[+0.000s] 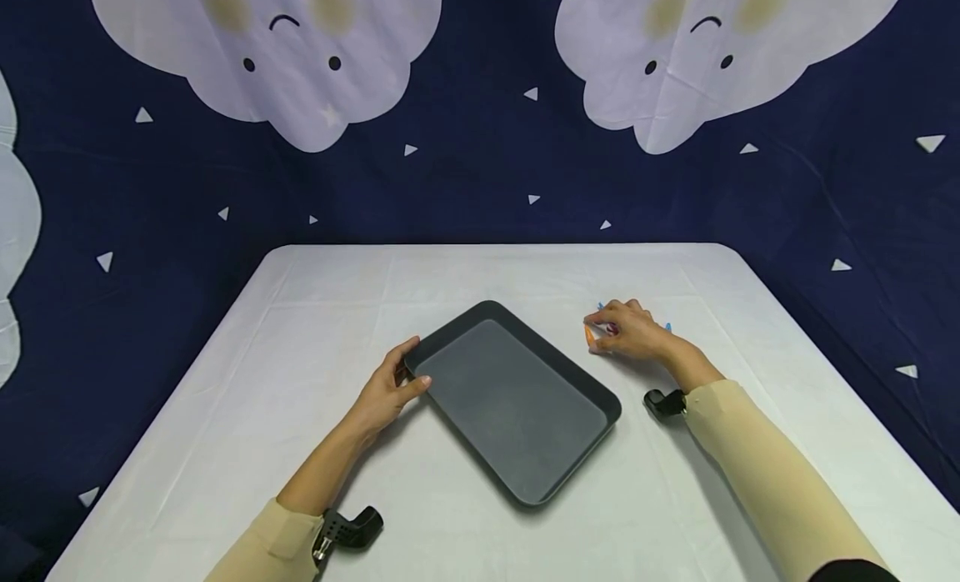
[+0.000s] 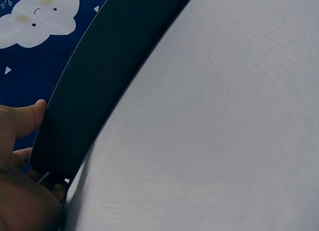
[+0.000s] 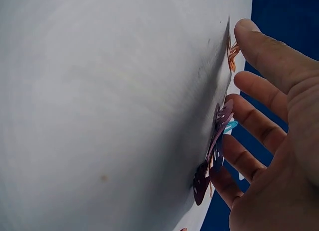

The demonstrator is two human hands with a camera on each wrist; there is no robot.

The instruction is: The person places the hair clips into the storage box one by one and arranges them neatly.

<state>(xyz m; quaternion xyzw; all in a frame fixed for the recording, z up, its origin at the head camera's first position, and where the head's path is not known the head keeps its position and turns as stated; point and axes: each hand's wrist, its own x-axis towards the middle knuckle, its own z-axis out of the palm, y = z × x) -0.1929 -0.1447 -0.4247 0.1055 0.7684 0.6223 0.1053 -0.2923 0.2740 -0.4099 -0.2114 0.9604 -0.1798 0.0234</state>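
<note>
A dark grey rectangular tray (image 1: 513, 398) lies at an angle at the middle of the table, its inside bare. My left hand (image 1: 385, 396) grips its left corner, thumb on the rim and fingers at the outer side; in the left wrist view the hand (image 2: 22, 161) holds the tray's wall (image 2: 92, 86). To the right of the tray, my right hand (image 1: 633, 330) hovers low over small clips, fingers loosely bent. In the right wrist view an orange clip (image 3: 233, 57) is between the spaced thumb and index tips of that hand (image 3: 279, 126); purple clips (image 3: 201, 183) lie by the other fingers.
A white cloth covers the table (image 1: 315, 332). Bits of blue (image 1: 668, 326) show beside the right hand. Behind the table hangs a dark blue cloth (image 1: 480, 182) with white clouds and triangles. Black wrist devices (image 1: 352, 529) sit on both arms.
</note>
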